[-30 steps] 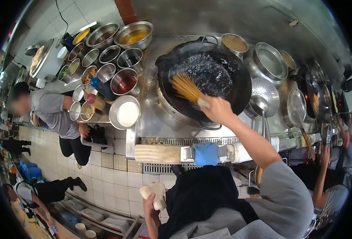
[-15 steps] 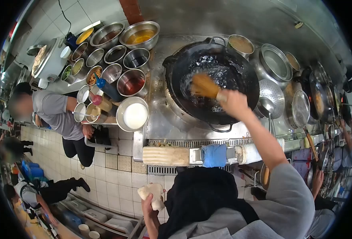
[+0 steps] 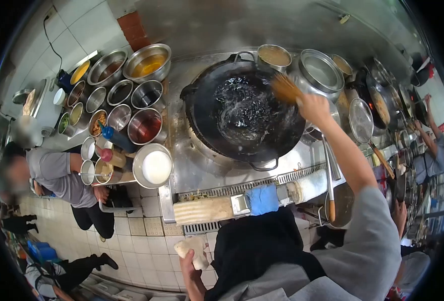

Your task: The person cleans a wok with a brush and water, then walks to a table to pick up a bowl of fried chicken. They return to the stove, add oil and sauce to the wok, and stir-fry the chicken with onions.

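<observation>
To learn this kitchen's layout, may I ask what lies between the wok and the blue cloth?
The head view shows steel counter, then slotted grate, between wok and blue cloth.

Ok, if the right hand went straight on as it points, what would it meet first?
Likely the wok, at its far rim, with the brush in the right hand leading; height is unclear, so possibly the bowl behind.

Fairly bright, even indoor light, white glints on dark-looking liquid in the round black metal wok, soft sheen on the grey steel wall, tan-bristled brush slightly blurred, fisheye bending toward black edges
</observation>
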The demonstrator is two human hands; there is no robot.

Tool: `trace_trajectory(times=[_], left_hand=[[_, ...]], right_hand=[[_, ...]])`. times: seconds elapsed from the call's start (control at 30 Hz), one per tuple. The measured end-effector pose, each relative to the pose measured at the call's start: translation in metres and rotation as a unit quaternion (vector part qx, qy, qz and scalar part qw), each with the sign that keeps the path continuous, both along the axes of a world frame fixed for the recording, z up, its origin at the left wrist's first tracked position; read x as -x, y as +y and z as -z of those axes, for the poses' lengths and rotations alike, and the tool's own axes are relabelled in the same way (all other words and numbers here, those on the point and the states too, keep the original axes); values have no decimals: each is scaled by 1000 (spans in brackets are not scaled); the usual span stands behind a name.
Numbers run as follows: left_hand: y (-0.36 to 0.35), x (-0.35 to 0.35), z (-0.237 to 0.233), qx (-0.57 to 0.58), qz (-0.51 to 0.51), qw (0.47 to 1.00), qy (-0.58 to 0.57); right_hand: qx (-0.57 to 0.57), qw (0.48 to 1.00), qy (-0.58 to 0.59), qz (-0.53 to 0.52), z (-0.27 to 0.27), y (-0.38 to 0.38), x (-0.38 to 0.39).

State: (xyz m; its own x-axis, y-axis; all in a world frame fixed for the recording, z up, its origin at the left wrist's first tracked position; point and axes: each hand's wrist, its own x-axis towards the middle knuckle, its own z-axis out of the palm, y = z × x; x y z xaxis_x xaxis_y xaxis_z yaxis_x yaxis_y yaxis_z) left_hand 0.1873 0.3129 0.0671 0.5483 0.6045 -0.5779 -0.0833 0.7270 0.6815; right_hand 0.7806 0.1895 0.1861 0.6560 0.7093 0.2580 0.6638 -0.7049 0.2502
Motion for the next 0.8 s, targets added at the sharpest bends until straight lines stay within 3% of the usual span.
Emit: trace_trajectory(times=[0.03, 0.17, 0.2, 0.23, 0.33, 0.4, 0.43, 0.47, 0.5, 0.53, 0.57, 0.6, 0.67, 0.73, 0.8], left_hand=[[3, -9, -3, -7, 10, 1000, 1], [11, -47, -21, -24, 47, 998, -37], [11, -46, -18, -16, 44, 998, -35], [10, -43, -11, -9, 39, 999, -36], [-9, -25, 0, 19, 0, 1000, -4], [-13, -13, 7, 26, -12, 1000, 0], [-16, -5, 12, 29, -5, 1000, -8], [-19, 0, 14, 34, 3, 999, -13], [-20, -3, 14, 33, 3, 999, -6], [-20, -14, 12, 30, 2, 1000, -2], [-19, -25, 9, 27, 3, 1000, 4], [-16, -38, 1, 11, 27, 1000, -5], [-12, -71, -21, -24, 69, 997, -29], [-15, -73, -29, -19, 70, 997, -38], [-17, -58, -19, 9, 81, 994, -70]], right_hand=[[-11, 997, 74, 31, -13, 34, -4], [-147, 973, 162, 71, 73, 109, 36], [-164, 976, 143, -25, 88, 102, 66], [-153, 972, 174, -46, 85, 85, 94], [-52, 971, 230, -30, 42, 20, 138], [153, 967, 204, 19, 1, -22, 115], [164, 971, 172, 5, 5, -46, 75], [87, 995, 43, 33, 1, -55, 54], [61, 998, 2, 13, -19, -43, 31], [3, 995, 98, 36, -12, -20, -6], [-13, 991, 118, 67, 0, 15, -24], [-40, 990, 134, 21, 2, 47, -17], [-223, 953, 197, 46, 60, 95, -1], [-200, 965, 159, -60, 81, 93, 58], [-121, 962, 223, -97, 58, 55, 105]])
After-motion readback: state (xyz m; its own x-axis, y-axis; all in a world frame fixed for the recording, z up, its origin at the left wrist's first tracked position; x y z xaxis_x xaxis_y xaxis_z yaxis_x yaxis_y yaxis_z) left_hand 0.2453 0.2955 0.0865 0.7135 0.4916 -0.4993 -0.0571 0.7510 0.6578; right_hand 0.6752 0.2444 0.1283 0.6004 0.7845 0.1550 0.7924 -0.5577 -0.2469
